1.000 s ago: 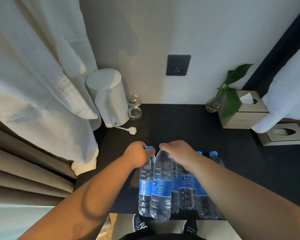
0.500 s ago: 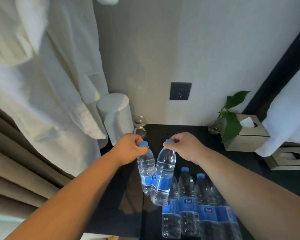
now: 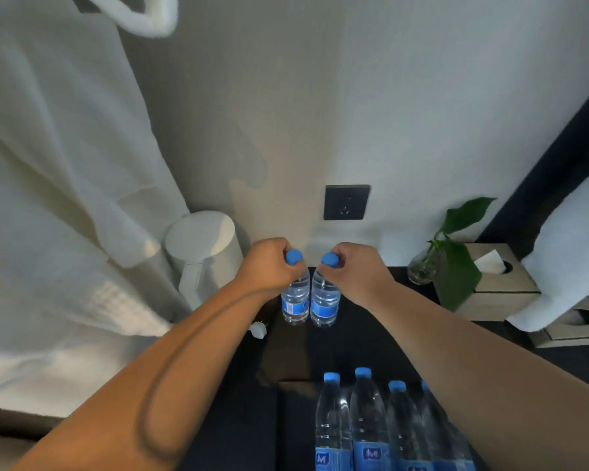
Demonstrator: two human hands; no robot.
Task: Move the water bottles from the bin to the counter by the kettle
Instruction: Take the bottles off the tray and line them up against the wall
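Observation:
Two clear water bottles with blue caps and blue labels stand upright side by side on the dark counter (image 3: 371, 338), just right of the white kettle (image 3: 203, 253). My left hand (image 3: 269, 266) grips the neck of the left bottle (image 3: 295, 302). My right hand (image 3: 357, 270) grips the neck of the right bottle (image 3: 324, 304). Whether their bases touch the counter I cannot tell. Several more bottles (image 3: 368, 419) stand upright at the bottom of the view in a dark bin (image 3: 293, 423), partly hidden by my right forearm.
A white plug (image 3: 258, 329) lies on the counter left of the bottles. A dark wall socket (image 3: 347, 202) is above them. A plant in a glass vase (image 3: 422, 270) and two tissue boxes (image 3: 490, 287) stand at right. White robes (image 3: 65, 198) hang at left.
Both hands lifted a bottle each out of the bin and carried them forward to the counter beside the kettle, where they now hang upright and close together.

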